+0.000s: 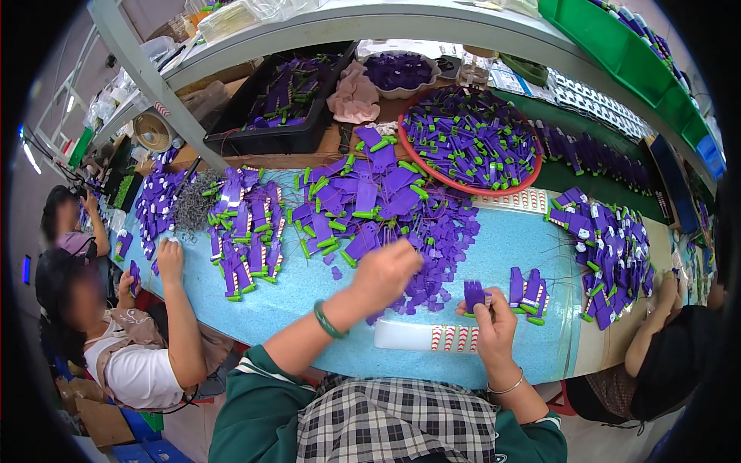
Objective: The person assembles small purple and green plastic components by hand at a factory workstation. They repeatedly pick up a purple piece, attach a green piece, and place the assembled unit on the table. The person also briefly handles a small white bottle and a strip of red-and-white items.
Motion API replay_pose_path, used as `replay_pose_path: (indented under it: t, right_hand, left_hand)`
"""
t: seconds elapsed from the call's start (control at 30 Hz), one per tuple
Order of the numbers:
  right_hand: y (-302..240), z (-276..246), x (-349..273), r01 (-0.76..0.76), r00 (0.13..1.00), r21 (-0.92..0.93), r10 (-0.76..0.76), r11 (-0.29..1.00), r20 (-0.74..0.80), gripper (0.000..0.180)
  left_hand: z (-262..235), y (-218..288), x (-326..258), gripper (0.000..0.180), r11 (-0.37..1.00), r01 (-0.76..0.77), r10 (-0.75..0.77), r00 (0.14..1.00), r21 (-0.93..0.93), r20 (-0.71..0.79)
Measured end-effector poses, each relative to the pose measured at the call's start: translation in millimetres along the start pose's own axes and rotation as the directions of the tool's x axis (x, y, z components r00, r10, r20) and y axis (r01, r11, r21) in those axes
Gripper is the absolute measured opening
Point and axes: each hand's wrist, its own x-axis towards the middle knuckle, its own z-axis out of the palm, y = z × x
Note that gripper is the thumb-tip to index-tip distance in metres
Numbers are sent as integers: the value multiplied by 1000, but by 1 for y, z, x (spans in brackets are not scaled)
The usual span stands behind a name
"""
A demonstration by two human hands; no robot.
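My right hand point(495, 328) grips a flat purple plastic part point(473, 295) between thumb and fingers, held up over the blue table. My left hand point(386, 274), fingers bent and pressed together, hovers over a heap of small purple pieces point(432, 270); whatever it may hold is too small to make out. Beside my right wrist lies a white strip with red chevron marks point(409, 336). Several purple parts with green ends point(529, 293) are laid side by side just right of my right hand. Beyond my left hand spreads a larger pile of purple-and-green parts point(363, 193).
A red round basket point(535, 171) full of purple-and-green parts stands at the back, near a black crate point(266, 140). More part piles lie left point(247, 224) and right point(614, 247). A shelf beam point(324, 31) crosses above. Co-workers sit at left point(139, 355) and right point(679, 363).
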Motion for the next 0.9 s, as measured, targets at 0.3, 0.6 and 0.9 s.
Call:
replay_pose_path:
  t: [0.3, 0.6, 0.9]
  right_hand:
    - [-3, 0, -2, -224, 973, 297, 198, 928, 117, 33]
    - [6, -6, -5, -274, 959, 386, 221, 881, 176, 32]
    - [12, -2, -4, -294, 955, 411, 245, 863, 169, 32]
  left_hand:
    - [4, -22, 45, 11, 951, -211, 166, 965, 225, 204]
    - [20, -8, 37, 33, 930, 131, -227, 940, 344, 254]
    - [16, 13, 16, 23, 965, 119, -135, 989, 235, 53]
